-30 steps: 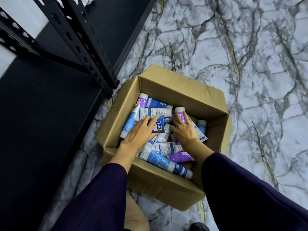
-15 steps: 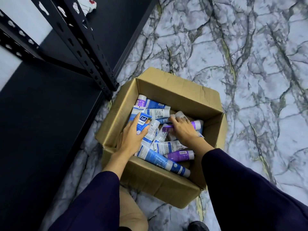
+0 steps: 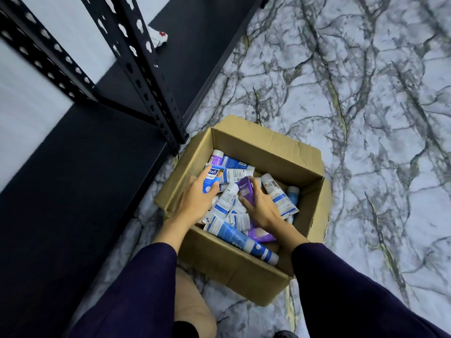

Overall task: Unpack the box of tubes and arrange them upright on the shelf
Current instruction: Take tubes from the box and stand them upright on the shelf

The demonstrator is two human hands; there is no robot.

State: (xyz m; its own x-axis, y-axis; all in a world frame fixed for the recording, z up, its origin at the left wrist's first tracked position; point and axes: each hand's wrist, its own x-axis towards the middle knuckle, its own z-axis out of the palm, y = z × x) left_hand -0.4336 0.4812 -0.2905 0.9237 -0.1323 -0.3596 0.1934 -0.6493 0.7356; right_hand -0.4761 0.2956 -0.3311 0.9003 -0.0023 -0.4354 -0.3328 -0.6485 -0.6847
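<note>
Most tubes point(image 3: 220, 231) lie heaped in the box point(image 3: 246, 276), partly buried. The left hand point(image 3: 195, 198) now lifts 1 blue tube point(image 3: 212, 178); the right hand point(image 3: 261, 206) has raised 1 purple tube point(image 3: 245, 190).

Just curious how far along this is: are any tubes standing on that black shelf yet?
No, the black shelf shows no tubes; they all lie jumbled in the cardboard box, where both hands are.
</note>
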